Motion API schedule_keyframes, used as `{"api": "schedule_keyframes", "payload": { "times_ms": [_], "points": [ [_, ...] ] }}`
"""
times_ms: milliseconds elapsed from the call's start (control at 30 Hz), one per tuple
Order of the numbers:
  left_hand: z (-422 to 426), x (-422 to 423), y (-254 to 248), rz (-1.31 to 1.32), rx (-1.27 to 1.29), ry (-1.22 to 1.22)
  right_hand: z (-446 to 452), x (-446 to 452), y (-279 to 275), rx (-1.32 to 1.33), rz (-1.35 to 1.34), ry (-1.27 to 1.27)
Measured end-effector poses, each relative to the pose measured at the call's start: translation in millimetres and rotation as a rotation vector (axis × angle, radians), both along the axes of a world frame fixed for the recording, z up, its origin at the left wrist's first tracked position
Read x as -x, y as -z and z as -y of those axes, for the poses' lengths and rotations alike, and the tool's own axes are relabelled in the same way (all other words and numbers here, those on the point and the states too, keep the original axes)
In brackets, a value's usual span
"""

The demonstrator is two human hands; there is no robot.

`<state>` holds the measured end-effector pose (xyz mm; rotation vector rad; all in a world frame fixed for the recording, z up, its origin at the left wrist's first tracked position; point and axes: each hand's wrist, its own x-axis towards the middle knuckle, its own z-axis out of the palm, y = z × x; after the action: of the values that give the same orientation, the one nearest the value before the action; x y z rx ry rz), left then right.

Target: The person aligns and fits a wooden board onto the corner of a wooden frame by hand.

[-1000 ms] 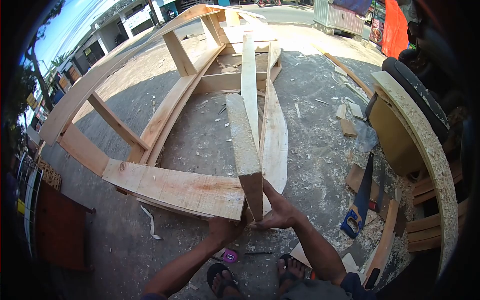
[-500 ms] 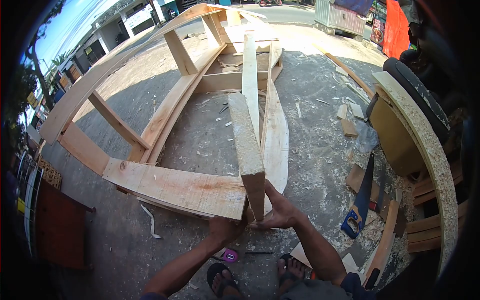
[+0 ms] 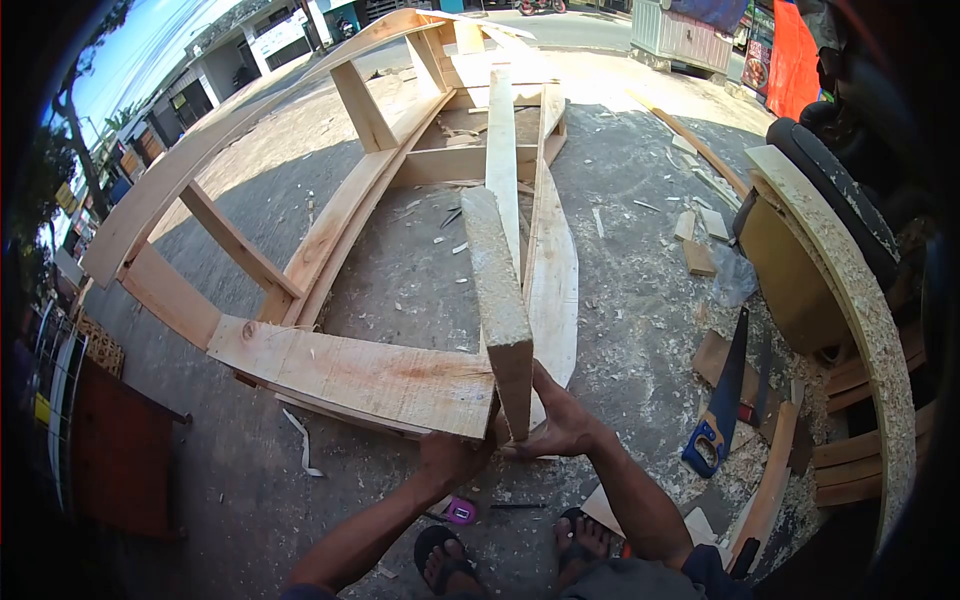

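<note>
A long pale wooden plank (image 3: 498, 270) stands on edge along the right side of a large wooden frame (image 3: 350, 378), its near end at the frame's front right corner. Around that near end is my right hand (image 3: 562, 420), closed on its right side and lower edge. My left hand (image 3: 455, 460) is closed at the plank's left side, just below the corner of the frame's front board; its fingertips are partly hidden. A narrow batten (image 3: 502, 150) runs lengthwise beyond the plank.
On the right lie a handsaw (image 3: 722, 410), wood offcuts (image 3: 700, 256) and shavings, beside a curved board (image 3: 850, 270). A pink tape measure (image 3: 460, 511) and a dark pencil-like stick (image 3: 518, 506) lie near my feet. At left stands a reddish-brown wooden piece (image 3: 120, 440).
The plank and the frame appear shifted very slightly to the right. Both hands keep the same hold.
</note>
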<state>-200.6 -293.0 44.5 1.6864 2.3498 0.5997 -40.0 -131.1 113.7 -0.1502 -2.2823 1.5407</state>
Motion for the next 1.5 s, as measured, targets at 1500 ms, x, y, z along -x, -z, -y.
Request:
{"api": "schedule_keyframes", "payload": {
  "times_ms": [1500],
  "points": [
    [1, 4, 14, -0.080, -0.184, 0.048, 2, -1, -3, 0.045, 0.031, 0.011]
  ]
}}
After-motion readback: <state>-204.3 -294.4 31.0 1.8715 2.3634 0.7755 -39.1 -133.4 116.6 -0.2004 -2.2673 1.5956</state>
